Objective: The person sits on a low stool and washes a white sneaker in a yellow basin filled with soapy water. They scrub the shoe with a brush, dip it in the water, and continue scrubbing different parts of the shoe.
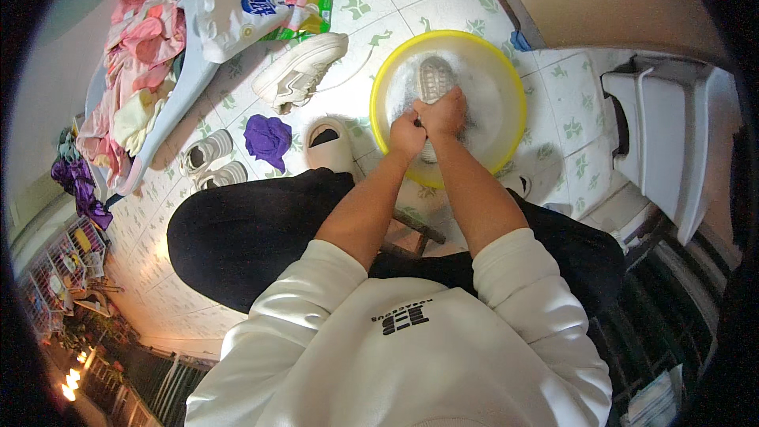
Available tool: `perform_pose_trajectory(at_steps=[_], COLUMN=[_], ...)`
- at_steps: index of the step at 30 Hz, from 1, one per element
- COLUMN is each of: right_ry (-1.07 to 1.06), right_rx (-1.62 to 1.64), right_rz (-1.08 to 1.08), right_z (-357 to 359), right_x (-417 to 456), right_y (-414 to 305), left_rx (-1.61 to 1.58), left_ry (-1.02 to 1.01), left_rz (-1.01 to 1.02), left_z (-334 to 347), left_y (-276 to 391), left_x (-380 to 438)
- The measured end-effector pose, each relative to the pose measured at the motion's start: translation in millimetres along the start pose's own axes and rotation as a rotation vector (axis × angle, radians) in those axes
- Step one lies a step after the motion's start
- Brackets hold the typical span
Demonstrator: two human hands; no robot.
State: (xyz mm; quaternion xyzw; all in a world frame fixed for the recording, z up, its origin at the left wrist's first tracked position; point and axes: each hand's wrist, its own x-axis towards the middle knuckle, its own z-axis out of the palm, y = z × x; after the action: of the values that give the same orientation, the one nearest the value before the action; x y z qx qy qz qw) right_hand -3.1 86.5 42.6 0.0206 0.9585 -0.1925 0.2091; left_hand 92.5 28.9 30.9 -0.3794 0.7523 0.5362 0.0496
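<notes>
A round plastic basin with a yellow rim (375,92) stands on the tiled floor in front of me, with whitish, foamy-looking water inside. Over it, my left hand (407,136) and my right hand (443,112) hold a light-coloured shoe (436,78) with its patterned sole turned up. My right hand wraps around the middle of the shoe; my left hand grips it close by, nearer to me. The fingers partly hide the shoe, so I cannot tell whether a small dark thing between the hands is part of it. Left of the basin, a white sneaker (299,74) lies on its side.
A purple cloth (267,141) and a pair of small shoes (207,157) lie on the floor at left. Beyond them are a detergent bag (261,3) and a pale blue tub (198,53) heaped with pink clothes (142,41). A white plastic stool (664,130) stands at right.
</notes>
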Motion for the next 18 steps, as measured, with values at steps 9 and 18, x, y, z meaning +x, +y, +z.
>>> perform_pose_trajectory(at_steps=[9,18], right_ry=[0.03,-0.078], right_rx=[0.049,-0.028], right_rz=[-0.064,-0.2], right_z=[12.9,-50.8], right_x=[19.9,7.5], right_y=[12.4,22.8], left_rx=[-0.014,0.021], left_ry=[0.023,-0.072], left_rz=[-0.157,0.104], left_z=[1.0,5.5], left_y=[6.4,15.1], left_x=[20.8,-11.3])
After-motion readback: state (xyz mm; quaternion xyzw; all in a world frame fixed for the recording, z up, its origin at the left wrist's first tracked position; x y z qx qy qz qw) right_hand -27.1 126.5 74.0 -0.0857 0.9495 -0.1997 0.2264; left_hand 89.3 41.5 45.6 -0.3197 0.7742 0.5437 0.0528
